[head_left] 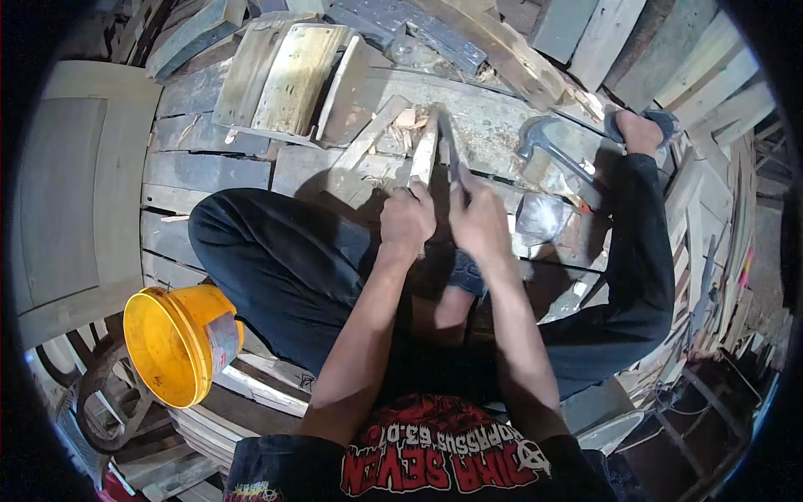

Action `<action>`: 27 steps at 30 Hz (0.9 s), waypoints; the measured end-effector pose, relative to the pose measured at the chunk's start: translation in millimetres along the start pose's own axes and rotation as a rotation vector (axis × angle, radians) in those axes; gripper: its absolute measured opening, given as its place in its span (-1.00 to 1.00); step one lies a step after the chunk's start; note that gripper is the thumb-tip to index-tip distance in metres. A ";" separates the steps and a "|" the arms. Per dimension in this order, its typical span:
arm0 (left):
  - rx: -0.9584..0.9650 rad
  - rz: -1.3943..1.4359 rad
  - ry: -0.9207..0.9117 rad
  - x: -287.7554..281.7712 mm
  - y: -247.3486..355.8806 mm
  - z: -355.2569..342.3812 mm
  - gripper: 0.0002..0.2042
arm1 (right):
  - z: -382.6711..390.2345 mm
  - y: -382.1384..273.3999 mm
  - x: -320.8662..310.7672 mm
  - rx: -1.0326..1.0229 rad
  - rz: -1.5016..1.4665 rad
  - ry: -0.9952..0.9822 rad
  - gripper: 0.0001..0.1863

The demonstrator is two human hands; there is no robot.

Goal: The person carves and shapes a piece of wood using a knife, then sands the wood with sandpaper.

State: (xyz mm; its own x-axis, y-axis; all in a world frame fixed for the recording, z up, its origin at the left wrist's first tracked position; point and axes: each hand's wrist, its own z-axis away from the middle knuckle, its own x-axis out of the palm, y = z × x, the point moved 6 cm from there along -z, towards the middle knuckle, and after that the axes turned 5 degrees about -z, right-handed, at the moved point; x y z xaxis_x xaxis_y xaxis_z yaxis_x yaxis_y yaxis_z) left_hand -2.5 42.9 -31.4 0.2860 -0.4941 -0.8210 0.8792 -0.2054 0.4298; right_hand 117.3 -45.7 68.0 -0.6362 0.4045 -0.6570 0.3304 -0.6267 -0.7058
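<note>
As a wood strip (425, 152) is clenched by the left hand (407, 219) — seemingly for steadiness — a blade (448, 135), toward twelve o'clock, is grasped by the right hand (481, 219).

Head-worn left fisheye's looking down over the shirt (443, 443) at the left hand (407, 220) and right hand (479, 222), pretty close up.

Bare hands (407, 219) closed in fists, side by side, forearms (364, 335) stretched forward, legs (276, 259) bent outward
</note>
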 end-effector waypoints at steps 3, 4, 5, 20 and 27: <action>-0.059 0.074 -0.093 2.7 -9.0 -1.3 -0.35 | -21.7 4.9 -4.9 0.037 -0.167 -0.048 -0.56; -0.066 0.073 -0.089 -2.8 -9.2 -1.3 -0.35 | -17.7 0.4 -7.2 0.034 -0.169 -0.055 -0.56; -0.089 0.178 -0.094 -7.1 -10.4 1.1 -0.34 | -4.1 -3.5 -8.0 0.024 -0.146 -0.104 -0.55; -0.161 0.180 -0.148 -8.4 -14.2 -5.6 -0.33 | 59.2 -24.7 4.1 -0.043 0.193 -0.098 -0.52; -0.059 0.126 -0.121 -8.3 6.2 2.3 -0.36 | -0.3 0.5 5.6 0.036 0.116 -0.006 -0.58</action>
State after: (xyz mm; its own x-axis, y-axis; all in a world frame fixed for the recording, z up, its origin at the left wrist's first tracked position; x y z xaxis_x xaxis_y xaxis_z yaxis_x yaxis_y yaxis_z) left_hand -0.3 43.9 -21.0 0.3501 -0.6116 -0.7095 0.8615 -0.0872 0.5002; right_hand 114.1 -43.5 63.9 -0.5991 0.3239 -0.7322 0.3771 -0.6925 -0.6149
